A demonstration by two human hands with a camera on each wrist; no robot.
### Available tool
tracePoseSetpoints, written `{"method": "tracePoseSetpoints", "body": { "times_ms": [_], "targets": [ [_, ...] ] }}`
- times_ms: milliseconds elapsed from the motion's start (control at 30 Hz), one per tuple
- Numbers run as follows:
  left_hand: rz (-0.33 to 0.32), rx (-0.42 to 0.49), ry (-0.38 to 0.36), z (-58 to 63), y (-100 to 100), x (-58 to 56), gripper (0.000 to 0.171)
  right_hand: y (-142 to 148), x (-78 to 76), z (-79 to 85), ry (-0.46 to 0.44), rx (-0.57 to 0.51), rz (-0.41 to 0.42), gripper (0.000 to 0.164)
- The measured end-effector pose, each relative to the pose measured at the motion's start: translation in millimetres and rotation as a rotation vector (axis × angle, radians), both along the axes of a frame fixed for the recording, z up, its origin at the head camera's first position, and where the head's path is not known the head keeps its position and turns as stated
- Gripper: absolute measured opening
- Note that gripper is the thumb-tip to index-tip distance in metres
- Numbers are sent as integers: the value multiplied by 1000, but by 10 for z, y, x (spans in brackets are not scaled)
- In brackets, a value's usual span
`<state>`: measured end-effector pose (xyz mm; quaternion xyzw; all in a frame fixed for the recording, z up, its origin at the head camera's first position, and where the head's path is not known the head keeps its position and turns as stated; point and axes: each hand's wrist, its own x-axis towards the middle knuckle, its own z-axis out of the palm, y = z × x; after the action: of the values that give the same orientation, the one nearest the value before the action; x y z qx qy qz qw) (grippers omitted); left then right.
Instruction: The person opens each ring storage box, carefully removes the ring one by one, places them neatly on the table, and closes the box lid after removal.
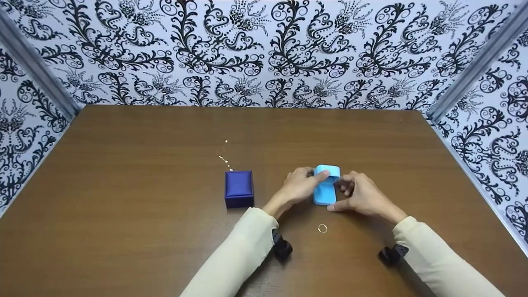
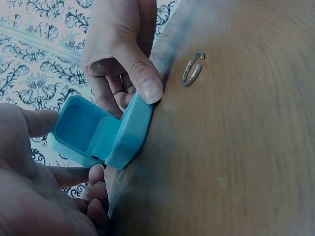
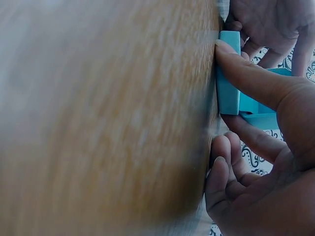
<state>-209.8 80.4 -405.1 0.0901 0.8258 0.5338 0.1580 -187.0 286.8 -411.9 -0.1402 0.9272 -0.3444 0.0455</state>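
Observation:
A light blue ring box (image 1: 325, 194) stands on the table with its lid raised, and no object shows inside it. My left hand (image 1: 300, 184) grips the lid, its thumb at the front rim and fingers at the side and back. With thumb and index finger, my right hand (image 1: 363, 194) holds the base; the thumb lies on its front wall in the right wrist view. A thin ring (image 2: 192, 70) with a gap in its band lies on the table in front of the box. The right wrist view shows the base (image 3: 228, 78) side-on.
A dark blue jewellery box (image 1: 239, 189), lid down, stands left of my hands. Behind it, thin gold-coloured pieces (image 1: 226, 161) lie in a line on the brown wooden table (image 1: 136, 198). Patterned panels (image 1: 264, 53) rise at the back and both sides.

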Motion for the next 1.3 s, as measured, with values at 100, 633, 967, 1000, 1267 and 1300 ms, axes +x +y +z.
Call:
{"method": "tracePoseSetpoints", "body": {
  "times_ms": [100,633,967,1000,1267,1300],
  "targets": [
    [-40,-26,22,-4,-13,-2,56,1,2,-5,1,2,0,43],
    [-209,-111,136,-5,-115,28,50,2,-3,-13,17,-2,20,42],
    [-272,-284,320,-14,-147,153,51,18,-19,-36,12,-1,27,54],
    [-274,-323,357,-22,-147,173,51,19,-17,-35,13,-4,28,55],
    [-277,-585,595,-64,-103,269,56,11,-18,-29,12,-12,11,62],
    [-276,-595,605,-63,-98,271,56,10,-18,-28,12,-12,10,62]
  ]
}}
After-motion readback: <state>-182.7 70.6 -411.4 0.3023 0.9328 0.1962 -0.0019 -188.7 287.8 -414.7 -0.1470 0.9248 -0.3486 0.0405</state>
